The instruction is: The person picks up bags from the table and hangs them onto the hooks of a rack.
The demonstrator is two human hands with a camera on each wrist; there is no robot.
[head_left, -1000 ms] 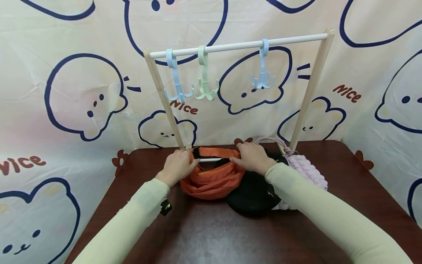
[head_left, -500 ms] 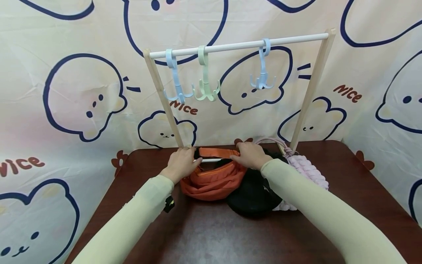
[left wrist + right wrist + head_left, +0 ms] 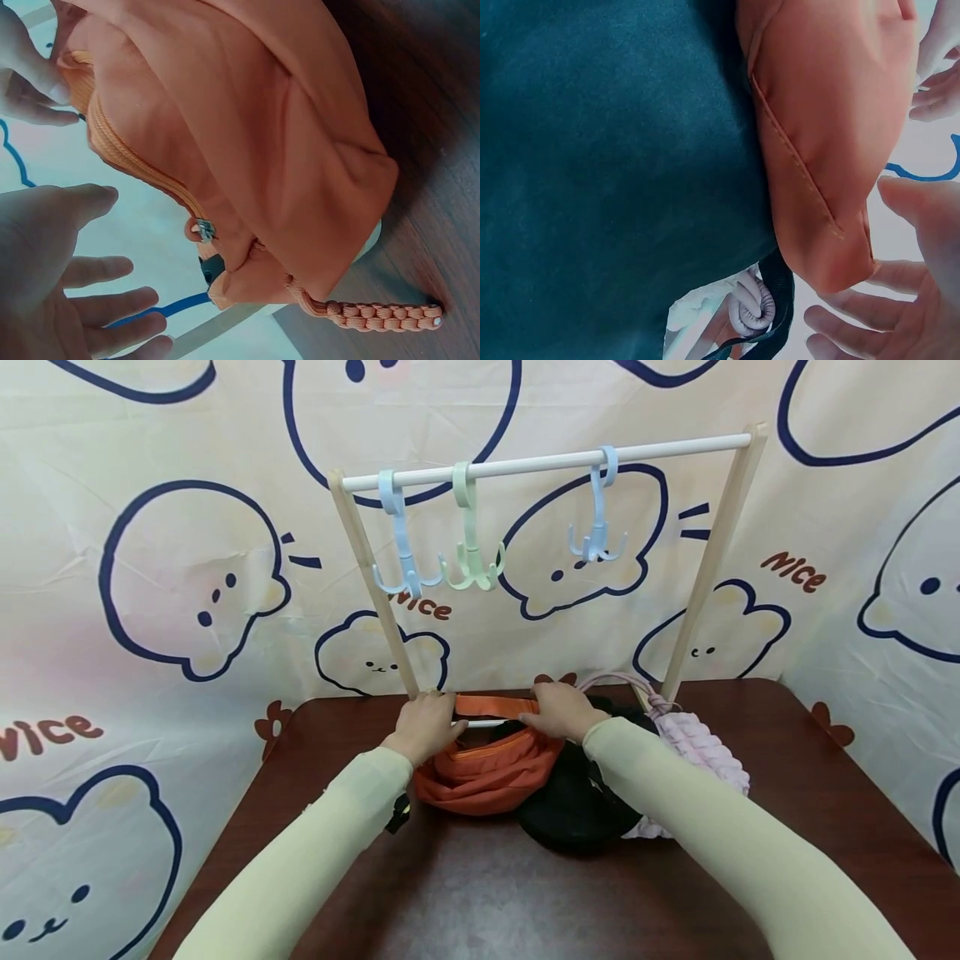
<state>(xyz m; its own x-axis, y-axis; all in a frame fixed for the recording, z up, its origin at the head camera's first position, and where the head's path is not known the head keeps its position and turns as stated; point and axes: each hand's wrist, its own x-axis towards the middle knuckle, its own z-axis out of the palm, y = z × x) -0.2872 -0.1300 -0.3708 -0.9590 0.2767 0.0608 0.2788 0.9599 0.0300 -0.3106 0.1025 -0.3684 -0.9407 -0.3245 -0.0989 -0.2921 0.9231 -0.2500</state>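
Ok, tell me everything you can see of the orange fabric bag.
The orange fabric bag looks soft and creased, lying on the dark brown wood-look table. It has an orange zip with a metal pull, a braided orange cord and a flat orange strap. A rounded black fabric item touches its right side. The left grip and right grip are at its ends; contact is unclear.

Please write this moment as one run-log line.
left hand: open, at orange bag; right hand: open, at it; green hook: on rail
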